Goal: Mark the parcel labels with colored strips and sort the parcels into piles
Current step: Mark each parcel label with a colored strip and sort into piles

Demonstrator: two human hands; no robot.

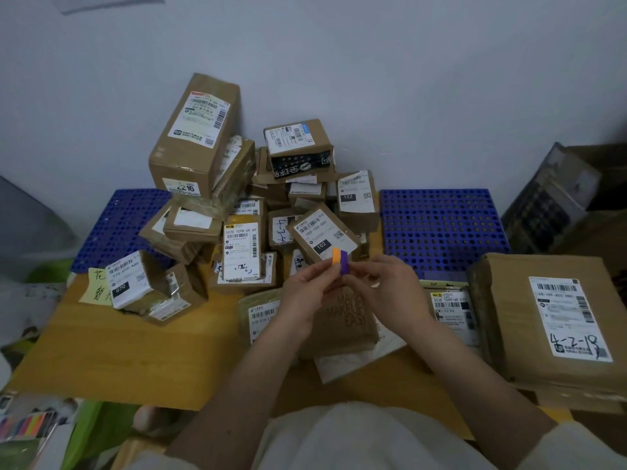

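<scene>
On the bench (135, 351), from ten to one o'clock, a heap of cardboard parcels (244, 212) leans against the wall over two blue perforated mats (441, 225), with one big parcel (556, 320) lying apart at three o'clock. Nearer, at the centre, a brown box printed with makeup wording (342, 317) lies under the hands, a labelled parcel (261, 317) touching it at nine o'clock. Above it the left hand (305, 286) pinches a small block of orange and purple strips (340, 262), fingers curled round its edge, while the right hand (386, 286) closes thumb and forefinger on the purple side. The step looks like peeling one strip free. Done well, the left should steady the block while the right lifts a single corner slowly, so only one strip comes away uncreased, ready for pressing flat on a label without covering the barcode.
</scene>
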